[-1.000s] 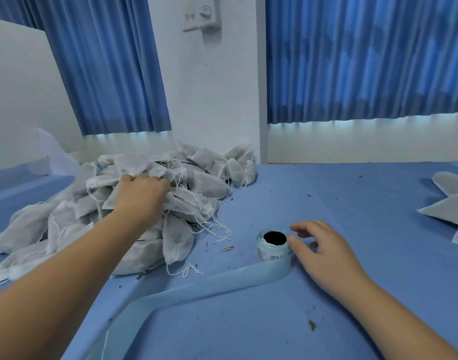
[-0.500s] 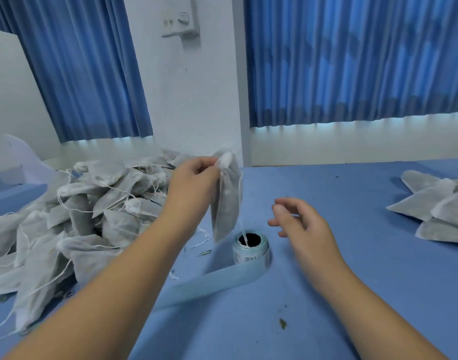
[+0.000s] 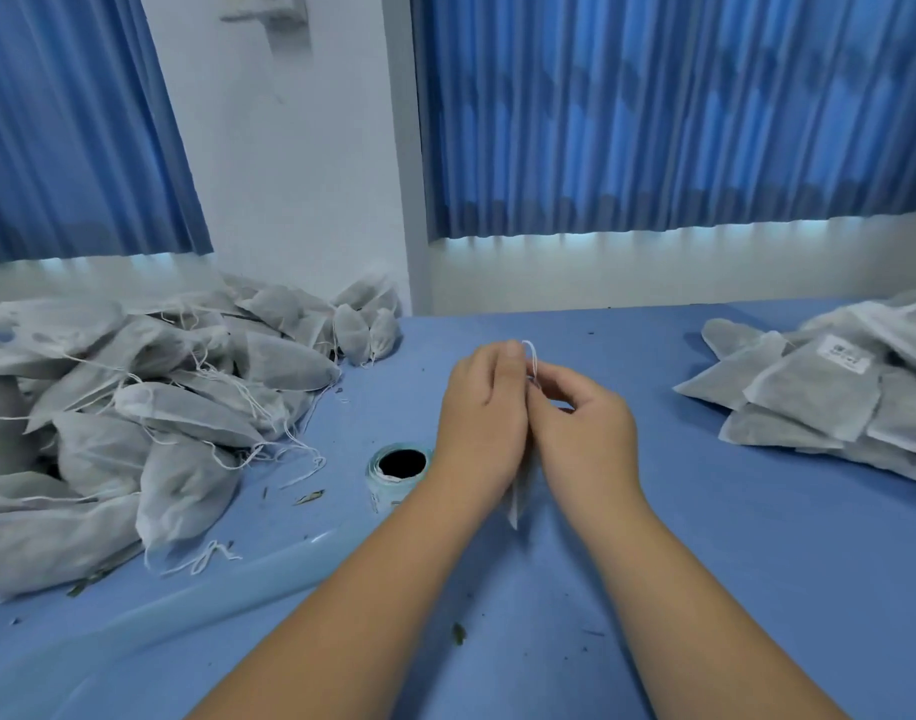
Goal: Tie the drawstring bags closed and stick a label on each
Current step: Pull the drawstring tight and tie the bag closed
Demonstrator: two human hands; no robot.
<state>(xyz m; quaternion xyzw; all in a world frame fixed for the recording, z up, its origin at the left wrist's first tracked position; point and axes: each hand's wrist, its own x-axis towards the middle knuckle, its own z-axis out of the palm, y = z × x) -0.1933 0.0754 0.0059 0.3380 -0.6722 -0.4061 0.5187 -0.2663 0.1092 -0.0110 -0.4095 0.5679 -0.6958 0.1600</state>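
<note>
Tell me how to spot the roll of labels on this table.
Start at the blue table and find the big pile of grey bags on its left. Just right of that pile, beside the left hand, stands the label roll. It is the only round thing there, pale blue with a dark hole on top and a long strip trailing away.

Both hands, left (image 3: pixel 484 402) and right (image 3: pixel 580 423), pinch a white drawstring (image 3: pixel 532 356) above the table (image 3: pixel 705 537); a bag (image 3: pixel 517 498) hangs between them beside the label roll (image 3: pixel 400 472).
</note>
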